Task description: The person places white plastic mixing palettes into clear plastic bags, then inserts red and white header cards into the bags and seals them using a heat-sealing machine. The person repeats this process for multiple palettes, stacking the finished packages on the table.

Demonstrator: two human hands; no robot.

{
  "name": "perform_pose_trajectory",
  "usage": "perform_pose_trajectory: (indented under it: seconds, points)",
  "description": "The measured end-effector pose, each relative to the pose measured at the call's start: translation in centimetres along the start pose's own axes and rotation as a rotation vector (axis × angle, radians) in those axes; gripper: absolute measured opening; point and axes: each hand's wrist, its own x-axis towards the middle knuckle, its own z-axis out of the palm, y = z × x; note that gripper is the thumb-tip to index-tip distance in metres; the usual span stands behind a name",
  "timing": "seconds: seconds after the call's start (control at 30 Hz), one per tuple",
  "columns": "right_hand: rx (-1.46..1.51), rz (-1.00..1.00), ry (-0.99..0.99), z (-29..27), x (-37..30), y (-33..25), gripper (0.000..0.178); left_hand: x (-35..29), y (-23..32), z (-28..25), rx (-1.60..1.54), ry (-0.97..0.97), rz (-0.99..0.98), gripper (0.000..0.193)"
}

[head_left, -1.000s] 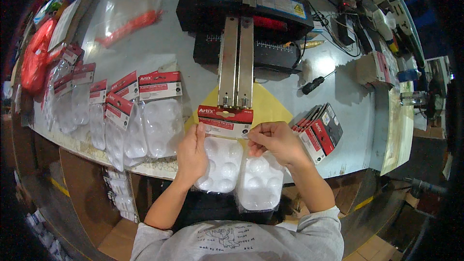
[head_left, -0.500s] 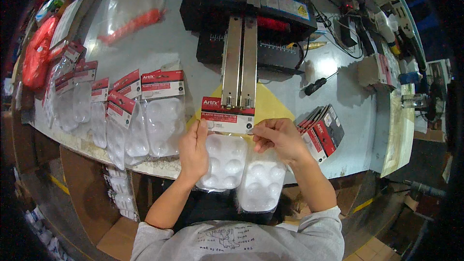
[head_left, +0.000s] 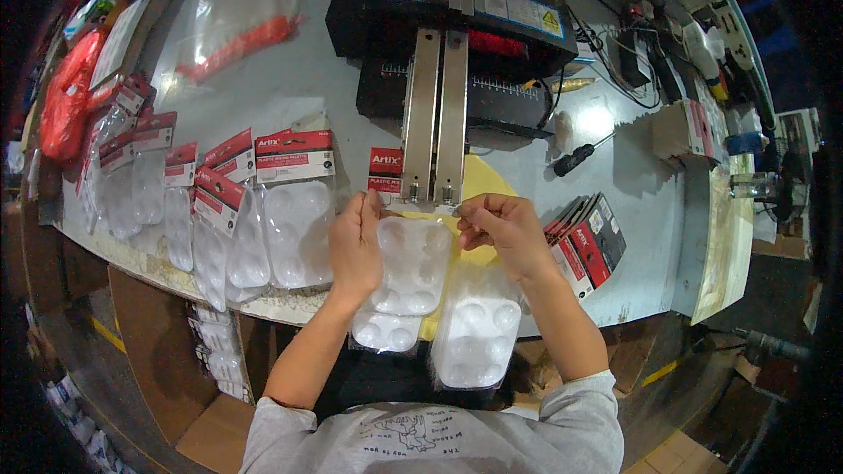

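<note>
A white plastic paint palette (head_left: 411,268) in a clear bag hangs from a red and white header card (head_left: 386,162). The card lies beneath two long metal arms (head_left: 437,114) of a black stapling machine (head_left: 492,22), which hide its middle and right part. My left hand (head_left: 356,241) is closed on the card's lower left corner, at the top of the bag. Thumb and forefinger of my right hand (head_left: 500,233) pinch the right side, close to the tips of the arms. Another bagged palette (head_left: 386,332) lies partly under the first, and more bagged palettes (head_left: 479,342) overhang the table edge beside it.
Several carded palettes (head_left: 299,228) are spread along the left. Folded header cards (head_left: 587,250) lie at right, with a screwdriver (head_left: 575,158) and a cardboard box (head_left: 685,133) beyond. Clear bags (head_left: 250,0) lie at the back left. Yellow sheet (head_left: 492,189) shows below the machine.
Both hands have pushed the header card and its palette away from me, sliding the card under the metal arms. The bagged palette beneath now shows more.
</note>
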Motion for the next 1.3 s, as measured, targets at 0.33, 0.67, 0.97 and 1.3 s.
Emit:
perform_pose_trajectory:
  seconds: [0.33,0.67,0.97,1.3]
  points:
    - [-0.111,-0.020,-0.042,0.0,-0.2,-0.4,0.018,-0.1,0.1,-0.1,-0.096,0.002,-0.044,0.032]
    - [-0.380,-0.209,0.130,-0.3,0.4,-0.8,0.021,0.0,0.0,-2.5,-0.055,-0.002,-0.066,0.034]
    - [-0.907,-0.888,0.334,-0.8,3.8,-1.0,0.018,0.7,-0.5,-3.2,-0.014,-0.029,-0.066,0.035]
    - [-1.103,-0.967,0.387,-0.8,4.2,-1.1,0.021,0.8,-0.7,-3.1,-0.064,-0.036,-0.065,0.033]
